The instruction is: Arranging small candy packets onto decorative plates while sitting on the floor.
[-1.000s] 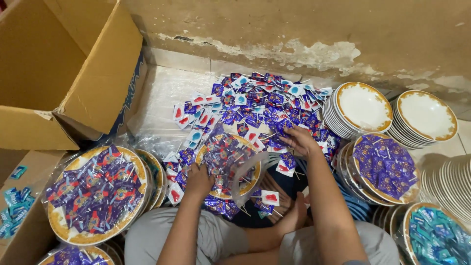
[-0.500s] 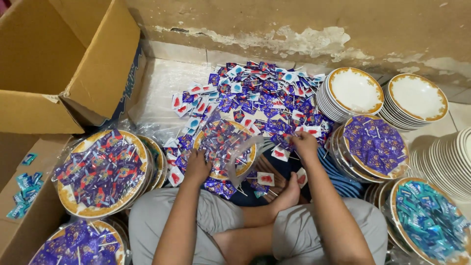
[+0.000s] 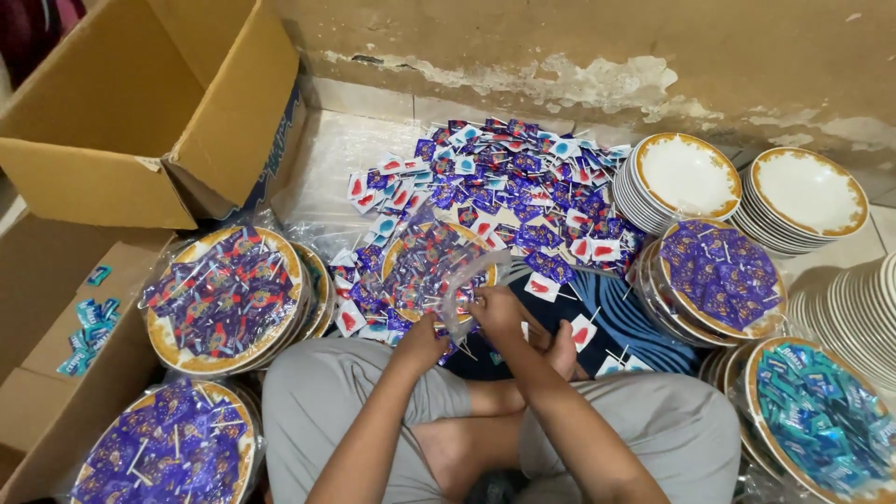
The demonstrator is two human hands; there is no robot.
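Observation:
I sit cross-legged on the floor with a gold-rimmed plate [image 3: 396, 250] in front of my knees, heaped with purple and red wrapped sweets on sticks. Crinkled clear plastic wrap [image 3: 464, 281] lies over the plate's near side. At the plate's near right edge, my right hand [image 3: 495, 310] pinches a bunch of this wrap. My left hand [image 3: 422, 340] is closed at the near edge just left of it, on the same wrap. Beyond the plate a loose pile of sweets [image 3: 509, 182] is spread on a plastic sheet.
Wrapped, filled plates [image 3: 224, 297] [image 3: 166, 448] sit at the left, others [image 3: 719, 275] [image 3: 812, 411] at the right. Stacks of empty plates [image 3: 686, 177] [image 3: 807, 194] [image 3: 863, 313] stand at the right near the wall. Open cardboard boxes [image 3: 140, 112] [image 3: 65, 345] are on the left.
My right hand has drawn back from the far loose pile to the plate's near edge and met my left hand there. The plastic is now bunched between them.

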